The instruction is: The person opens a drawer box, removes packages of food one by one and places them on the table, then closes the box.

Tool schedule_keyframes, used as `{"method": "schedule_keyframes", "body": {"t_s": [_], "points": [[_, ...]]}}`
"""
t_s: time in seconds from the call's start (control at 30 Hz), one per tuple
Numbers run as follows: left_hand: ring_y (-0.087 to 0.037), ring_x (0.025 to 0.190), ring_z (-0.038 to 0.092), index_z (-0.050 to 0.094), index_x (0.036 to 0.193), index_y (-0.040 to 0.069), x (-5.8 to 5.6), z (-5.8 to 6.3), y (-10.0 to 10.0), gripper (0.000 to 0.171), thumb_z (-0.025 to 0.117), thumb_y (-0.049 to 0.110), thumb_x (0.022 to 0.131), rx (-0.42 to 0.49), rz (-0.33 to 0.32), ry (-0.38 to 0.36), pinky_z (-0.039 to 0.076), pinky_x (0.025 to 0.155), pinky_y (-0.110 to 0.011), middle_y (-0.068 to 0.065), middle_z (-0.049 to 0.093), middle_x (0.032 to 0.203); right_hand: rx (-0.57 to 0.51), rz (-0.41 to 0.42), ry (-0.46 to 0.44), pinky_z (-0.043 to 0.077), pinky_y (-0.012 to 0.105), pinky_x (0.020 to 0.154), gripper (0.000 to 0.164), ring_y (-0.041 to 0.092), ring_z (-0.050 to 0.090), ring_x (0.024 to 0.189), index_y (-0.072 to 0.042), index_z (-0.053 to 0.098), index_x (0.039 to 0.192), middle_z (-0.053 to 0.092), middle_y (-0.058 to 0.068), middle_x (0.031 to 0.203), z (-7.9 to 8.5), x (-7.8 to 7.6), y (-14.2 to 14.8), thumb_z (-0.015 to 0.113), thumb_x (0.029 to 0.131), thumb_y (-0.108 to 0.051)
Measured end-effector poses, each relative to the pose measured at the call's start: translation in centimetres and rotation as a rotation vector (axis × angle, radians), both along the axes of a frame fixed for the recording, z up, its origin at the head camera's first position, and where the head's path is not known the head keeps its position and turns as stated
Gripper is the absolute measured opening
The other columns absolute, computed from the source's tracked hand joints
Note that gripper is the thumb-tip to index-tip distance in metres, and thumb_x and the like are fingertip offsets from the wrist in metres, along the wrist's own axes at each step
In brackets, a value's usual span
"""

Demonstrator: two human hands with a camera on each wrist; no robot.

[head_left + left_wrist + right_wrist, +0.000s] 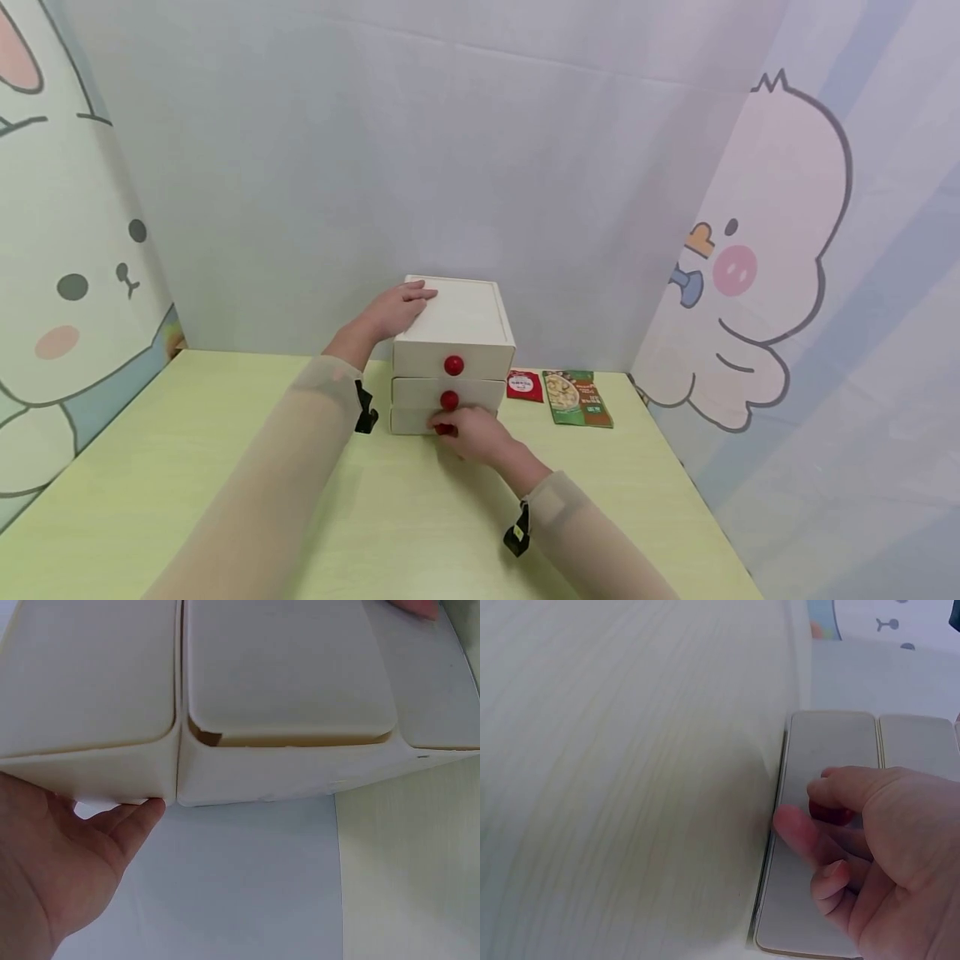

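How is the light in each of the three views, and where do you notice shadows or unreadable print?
Head view: bright, even light, a soft shadow on the table below the right hand, small print on the green packet unreadable; left wrist view: dimmer, bluish, the white drawer unit looking greyish; right wrist view: a soft shadow in front of the bottom drawer.

The head view, over there above the tabletop (420, 533), peers forward and down from far enough back to take in the white drawer unit (461, 312) and the backdrop (450, 167). The left wrist view sits right up close, the unit turned sideways in it. The right wrist view, near too, faces the lowest drawer (802, 900), sharing the right hand (476, 435) and red knob (834, 815) with the head view
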State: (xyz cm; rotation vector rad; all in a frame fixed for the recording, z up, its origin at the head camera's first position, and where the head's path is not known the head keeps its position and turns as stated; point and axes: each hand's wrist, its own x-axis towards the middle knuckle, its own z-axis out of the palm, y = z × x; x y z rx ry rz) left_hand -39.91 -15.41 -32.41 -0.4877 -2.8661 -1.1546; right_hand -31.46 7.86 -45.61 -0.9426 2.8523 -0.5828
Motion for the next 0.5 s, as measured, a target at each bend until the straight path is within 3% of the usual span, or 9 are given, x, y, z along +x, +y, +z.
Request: {"method": "schedule_keyframes", "body": {"t_s": [0.5], "points": [[-0.039,0.172,0.014,0.050,0.167,0.015,0.26,0.16,0.33,0.054,0.037,0.033,0.117,0.008,0.019,0.009,0.016,0.139,-0.061,-0.010,0.026,0.184,0.030,0.004,0.052,0.050,0.016,0.059,0.023,0.001,0.057,0.057,-0.016,0.082,0.126,0.078,-0.003,0.096,0.44,0.55,-0.20,0.076,0.104,-0.015]]}}
